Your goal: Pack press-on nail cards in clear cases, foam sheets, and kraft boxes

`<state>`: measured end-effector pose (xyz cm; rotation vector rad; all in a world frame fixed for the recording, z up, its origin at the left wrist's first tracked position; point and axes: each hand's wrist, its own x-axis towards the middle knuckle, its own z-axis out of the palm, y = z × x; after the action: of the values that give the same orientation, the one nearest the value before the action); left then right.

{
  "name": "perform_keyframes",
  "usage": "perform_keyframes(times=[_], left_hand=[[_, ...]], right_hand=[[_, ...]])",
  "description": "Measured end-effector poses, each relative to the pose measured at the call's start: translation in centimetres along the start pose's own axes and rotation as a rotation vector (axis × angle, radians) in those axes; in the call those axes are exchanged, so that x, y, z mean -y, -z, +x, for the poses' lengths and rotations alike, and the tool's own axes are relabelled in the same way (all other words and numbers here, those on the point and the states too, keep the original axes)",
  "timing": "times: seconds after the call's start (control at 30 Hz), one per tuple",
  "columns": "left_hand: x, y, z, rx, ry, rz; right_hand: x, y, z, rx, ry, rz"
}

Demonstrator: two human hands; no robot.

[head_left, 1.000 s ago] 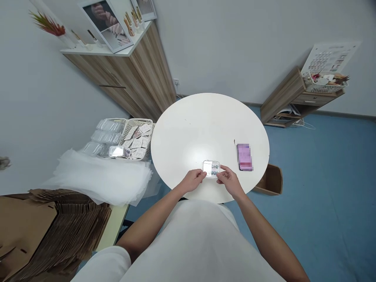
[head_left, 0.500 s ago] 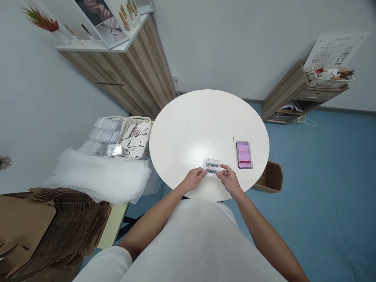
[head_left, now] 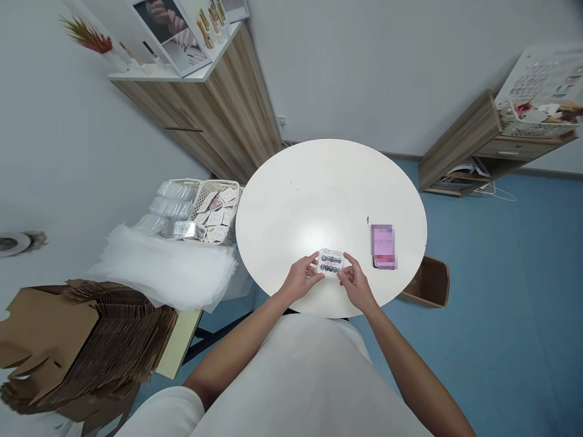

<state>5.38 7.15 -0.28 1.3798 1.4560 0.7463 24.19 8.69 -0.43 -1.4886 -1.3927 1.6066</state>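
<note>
A small clear plastic case (head_left: 330, 263) with two rows of dark round pieces inside sits at the near edge of the round white table (head_left: 319, 194). My left hand (head_left: 301, 278) pinches its left end with thumb and fingers. My right hand (head_left: 354, 283) pinches its right end. Both hands grip the case just above the tabletop.
A phone (head_left: 383, 246) lies on the table to the right of my hands. Left of the table stand white baskets (head_left: 214, 209) of small cards and clear cases, a stack of white sheets (head_left: 164, 267) and flat cardboard (head_left: 86, 340). A brown box (head_left: 428, 282) sits on the blue floor.
The case's lid, open a second ago with a white inside showing, is now down over the dark pieces. Both hands stay on the case's ends. The camera shifted slightly.
</note>
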Motion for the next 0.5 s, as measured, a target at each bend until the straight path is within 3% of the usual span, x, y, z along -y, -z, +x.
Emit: perform_keyframes(times=[0.23, 0.5], left_hand=[[1.2, 0.7, -1.2, -0.110, 0.060, 0.026], [4.0, 4.9, -2.4, -0.265, 0.178, 0.022]], right_hand=[[-0.5, -0.6, 1.8, 0.176, 0.098, -0.281], [0.3, -6.9, 5.4, 0.235, 0.163, -0.339]])
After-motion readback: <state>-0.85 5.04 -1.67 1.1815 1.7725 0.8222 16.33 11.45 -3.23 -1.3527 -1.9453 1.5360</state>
